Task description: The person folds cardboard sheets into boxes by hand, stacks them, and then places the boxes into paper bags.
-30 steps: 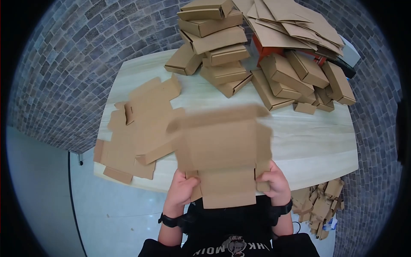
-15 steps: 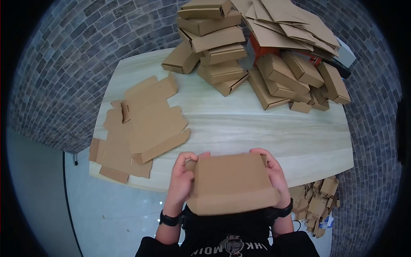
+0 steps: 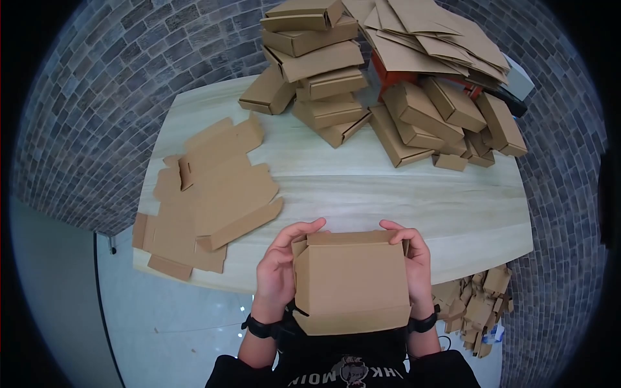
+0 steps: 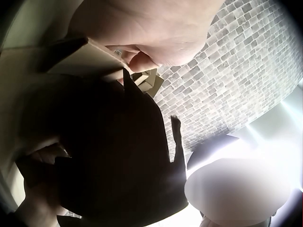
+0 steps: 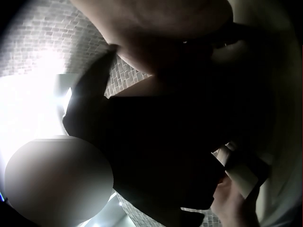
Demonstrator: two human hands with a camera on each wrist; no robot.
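Box [image 3: 359, 281] between hands by table [image 3: 388, 194]; right hand [image 3: 417, 262] curled round far right corner, left hand [image 3: 277, 268] along left side, pinch can't tell; likely light, stiffish, creasable, best held by side walls

The person is wearing a black shirt [image 3: 381, 346], white lettering [image 3: 383, 372] and a printed figure [image 3: 354, 372] showing at six o'clock; black wristbands [image 3: 261, 328] are circling both wrists, at seven and five.

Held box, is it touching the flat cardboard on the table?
Apart: the head view shows bare tabletop and the left hand between held box and flat cardboard.
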